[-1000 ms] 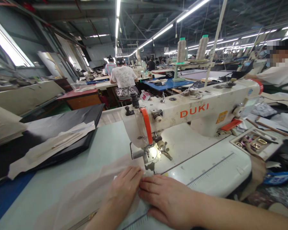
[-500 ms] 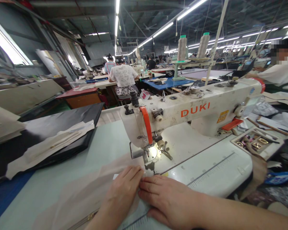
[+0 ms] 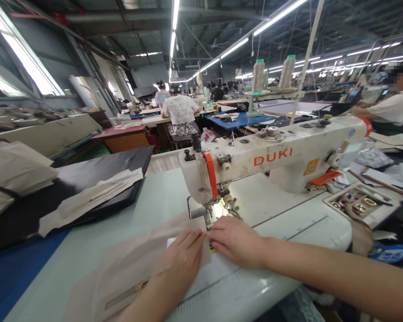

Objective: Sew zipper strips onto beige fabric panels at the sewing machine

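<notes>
At my pale green table [image 3: 121, 210], in front of the white sewing machine [image 3: 275, 156], a thin beige cloth [image 3: 130, 264] lies with its far edge at the needle [image 3: 210, 214]. My left hand [image 3: 181, 264] and right hand [image 3: 237, 241] press flat on it, fingers stretched out, gripping nothing, fingertips almost meeting just short of the needle. I judge this to be the feeding step. Going on calls for even guiding, fingers kept clear.

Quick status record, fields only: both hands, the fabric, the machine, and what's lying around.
machine: DUKI sewing machine, white, lamp lit under its head
left hand: flat on the sheer beige fabric
right hand: flat on the fabric's edge, fingertips meeting the left hand, just before the machine head
far left: black sheets, pale pieces on top
far right: tray of metal parts
</notes>
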Motion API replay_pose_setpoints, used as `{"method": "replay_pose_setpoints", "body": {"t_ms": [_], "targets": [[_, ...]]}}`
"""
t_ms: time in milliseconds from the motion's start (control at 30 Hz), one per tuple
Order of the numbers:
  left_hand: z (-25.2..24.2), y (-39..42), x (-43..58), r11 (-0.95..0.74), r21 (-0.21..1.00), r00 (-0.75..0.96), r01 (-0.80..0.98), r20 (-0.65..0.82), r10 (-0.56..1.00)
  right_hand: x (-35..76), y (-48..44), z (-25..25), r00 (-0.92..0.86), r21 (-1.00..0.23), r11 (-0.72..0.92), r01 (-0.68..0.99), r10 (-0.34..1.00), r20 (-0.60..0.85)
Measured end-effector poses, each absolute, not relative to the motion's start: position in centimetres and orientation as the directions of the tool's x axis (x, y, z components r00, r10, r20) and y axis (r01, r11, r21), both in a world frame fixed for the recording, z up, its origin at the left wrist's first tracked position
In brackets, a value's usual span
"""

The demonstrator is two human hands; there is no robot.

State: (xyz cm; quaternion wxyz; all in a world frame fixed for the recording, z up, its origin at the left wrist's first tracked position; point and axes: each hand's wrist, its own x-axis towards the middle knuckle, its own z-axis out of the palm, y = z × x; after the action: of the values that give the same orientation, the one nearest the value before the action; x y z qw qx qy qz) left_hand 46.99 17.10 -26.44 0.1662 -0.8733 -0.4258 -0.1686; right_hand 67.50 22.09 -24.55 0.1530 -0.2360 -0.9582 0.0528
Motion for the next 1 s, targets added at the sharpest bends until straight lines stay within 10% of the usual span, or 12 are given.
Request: {"method": "replay_pose_setpoints", "body": {"t_ms": [1000], "targets": [[-27.8, 19.4, 48.0, -0.527, 0.056, 0.453, 0.848, 0.440, 0.776, 68.4, 26.3, -25.6, -0.853, 0.037, 0.906, 0.421, 0.382, 0.354]]}}
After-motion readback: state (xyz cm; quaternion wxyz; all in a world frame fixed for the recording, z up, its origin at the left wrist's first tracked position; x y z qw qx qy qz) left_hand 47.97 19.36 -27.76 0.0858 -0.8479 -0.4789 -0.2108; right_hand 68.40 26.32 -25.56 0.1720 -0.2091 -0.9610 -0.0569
